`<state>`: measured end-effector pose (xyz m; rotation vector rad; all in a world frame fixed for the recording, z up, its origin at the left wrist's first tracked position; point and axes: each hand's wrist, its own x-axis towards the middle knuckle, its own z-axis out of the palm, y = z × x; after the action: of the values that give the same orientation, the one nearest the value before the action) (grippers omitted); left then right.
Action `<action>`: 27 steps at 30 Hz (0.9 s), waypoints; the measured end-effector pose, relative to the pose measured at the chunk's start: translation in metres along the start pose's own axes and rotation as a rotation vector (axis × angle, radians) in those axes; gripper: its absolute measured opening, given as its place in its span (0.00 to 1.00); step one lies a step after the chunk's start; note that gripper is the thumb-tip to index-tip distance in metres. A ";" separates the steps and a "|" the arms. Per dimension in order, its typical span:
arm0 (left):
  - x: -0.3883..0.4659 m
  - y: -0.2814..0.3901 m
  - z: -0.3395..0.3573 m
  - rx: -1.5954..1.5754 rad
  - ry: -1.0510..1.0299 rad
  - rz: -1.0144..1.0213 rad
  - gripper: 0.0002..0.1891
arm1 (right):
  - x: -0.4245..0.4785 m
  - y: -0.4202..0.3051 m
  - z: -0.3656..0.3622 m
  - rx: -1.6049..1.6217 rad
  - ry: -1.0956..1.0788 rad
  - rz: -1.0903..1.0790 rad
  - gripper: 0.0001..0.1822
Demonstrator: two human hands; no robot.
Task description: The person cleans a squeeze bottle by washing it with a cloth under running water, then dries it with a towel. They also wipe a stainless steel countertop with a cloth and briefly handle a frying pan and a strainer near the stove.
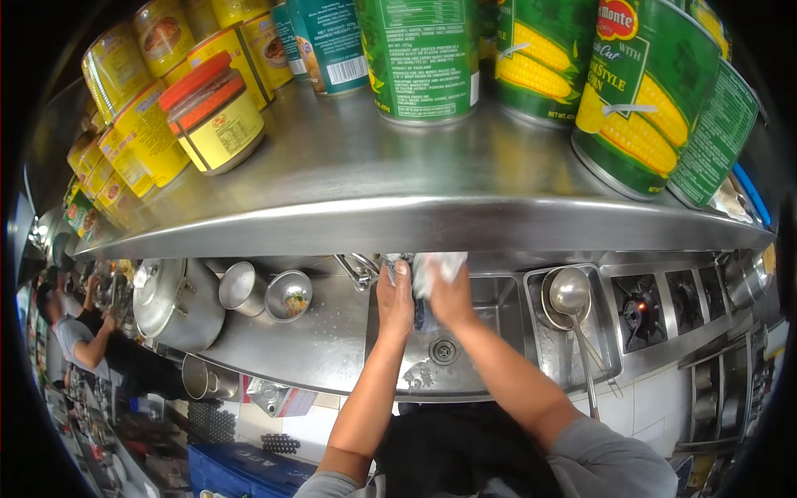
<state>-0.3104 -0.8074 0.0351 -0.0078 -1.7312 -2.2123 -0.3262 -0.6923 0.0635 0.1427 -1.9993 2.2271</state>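
Over the stainless steel sink, both my arms reach in below the shelf's front edge. My right hand grips a crumpled whitish cloth or plastic sheet, blurred by motion. Close beside it, my left hand is closed with the thumb up on a silvery item, mostly hidden by the fingers and the shelf. A dark strip shows between the hands; I cannot tell what it is. Just left of them stands the chrome faucet. The sink drain lies below my hands.
Overhead, a steel shelf carries corn cans, yellow cans and an orange-lidded jar. Left are a lidded pot and a bowl with food scraps. Right are a ladle and a lit burner. People stand far left.
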 end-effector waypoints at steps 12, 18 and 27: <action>-0.004 -0.026 -0.004 -0.031 0.144 -0.033 0.32 | 0.025 0.062 -0.005 -0.234 -0.061 -0.074 0.21; 0.004 -0.012 -0.008 0.073 0.152 0.012 0.29 | -0.023 0.021 0.009 -0.173 -0.043 -0.415 0.18; 0.018 -0.039 0.003 -0.078 0.391 0.242 0.32 | -0.018 0.040 -0.020 0.772 0.062 0.635 0.32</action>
<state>-0.3384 -0.8011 0.0031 0.1751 -1.3555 -1.9478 -0.3146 -0.6771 0.0194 -0.5479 -1.1282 3.2270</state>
